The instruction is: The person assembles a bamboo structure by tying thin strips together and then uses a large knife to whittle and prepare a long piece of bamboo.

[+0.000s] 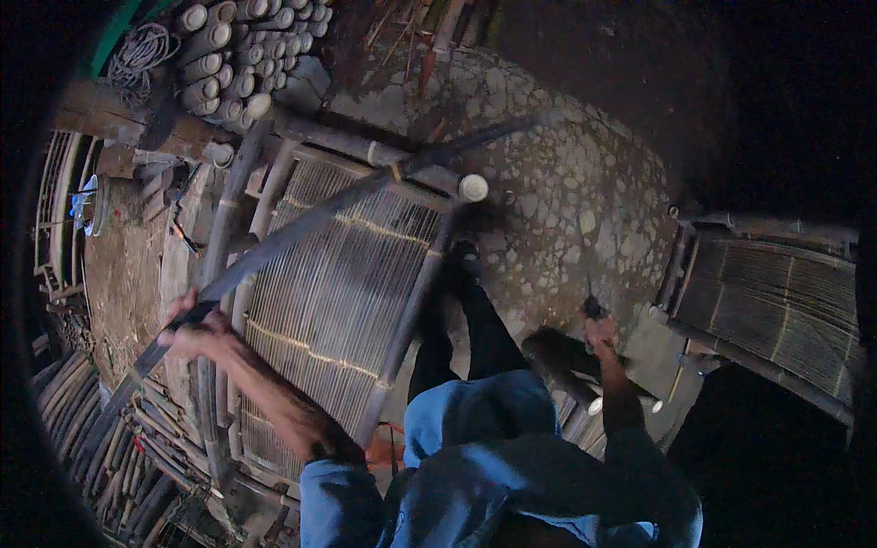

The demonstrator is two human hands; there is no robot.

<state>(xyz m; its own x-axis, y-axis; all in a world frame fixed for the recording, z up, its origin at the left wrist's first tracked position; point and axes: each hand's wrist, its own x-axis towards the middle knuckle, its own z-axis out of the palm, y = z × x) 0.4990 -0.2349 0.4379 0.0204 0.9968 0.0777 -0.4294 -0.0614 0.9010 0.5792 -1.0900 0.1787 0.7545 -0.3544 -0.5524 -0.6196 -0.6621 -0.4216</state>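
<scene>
A long dark grey bamboo strip (311, 222) slants from the lower left up to the far middle, its far end smeared by motion. My left hand (196, 333) is closed around it near its lower part, left of a slatted bamboo bench (338, 274). The strip passes above the bench. On my right, over the stony ground, my right hand (600, 336) is closed on a small dark thing (593, 308) that sticks out past the fingers; its kind is too dim to make out.
Cut bamboo poles (247, 55) are stacked at the far left, near a coil of wire (144, 55). Thin sticks (100, 447) lie piled at lower left. A second slatted bench (776, 301) stands at right. Stony paving (585, 201) spreads ahead of my feet.
</scene>
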